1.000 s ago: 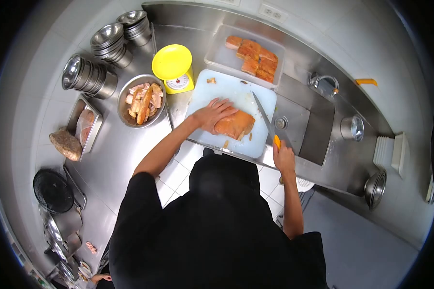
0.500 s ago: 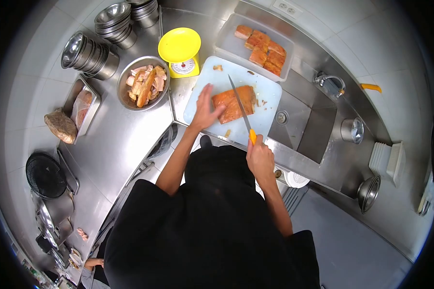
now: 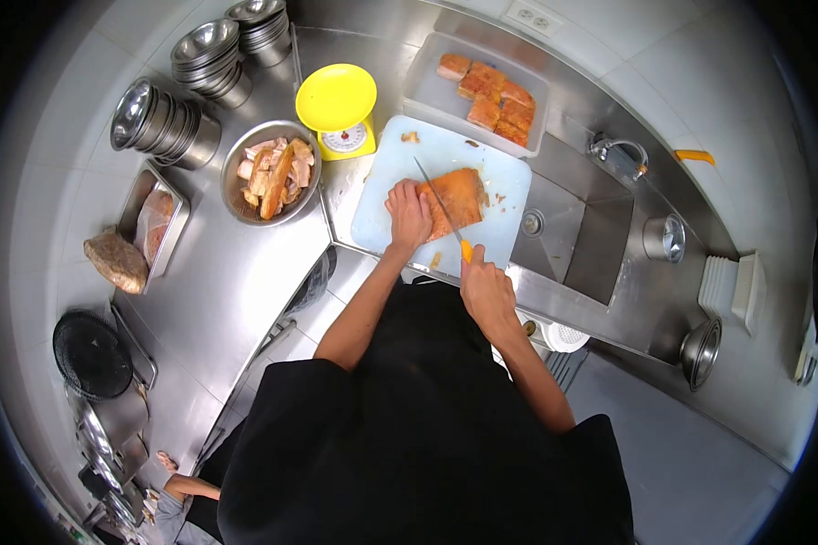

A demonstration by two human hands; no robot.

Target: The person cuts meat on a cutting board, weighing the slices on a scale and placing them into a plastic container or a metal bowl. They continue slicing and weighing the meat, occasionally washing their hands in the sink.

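Note:
A slab of orange-brown pork (image 3: pixel 462 196) lies on a pale blue cutting board (image 3: pixel 378 186). My left hand (image 3: pixel 410 216) rests over its left end, fingers bent and pressed together, holding it down. In my right hand (image 3: pixel 488 289) is a long kitchen knife (image 3: pixel 466 251) by its yellow handle, the fingers wrapped around it. The blade crosses the slab diagonally just right of my left fingers, its tip pointing to the far left. Small meat scraps (image 3: pixel 410 137) are scattered on the board.
Behind the board stands a plastic tub (image 3: pixel 424 80) with several pork blocks. To the left are a yellow scale (image 3: pixel 336 98), a steel bowl (image 3: pixel 237 202) of meat strips and stacked steel containers. A sink (image 3: pixel 563 227) lies right. Another person's arm (image 3: pixel 194 487) shows at lower left.
My left hand has come down from beside the slab onto its left end, fingers now drawn together. The knife and my right hand have shifted slightly left, toward my left fingers.

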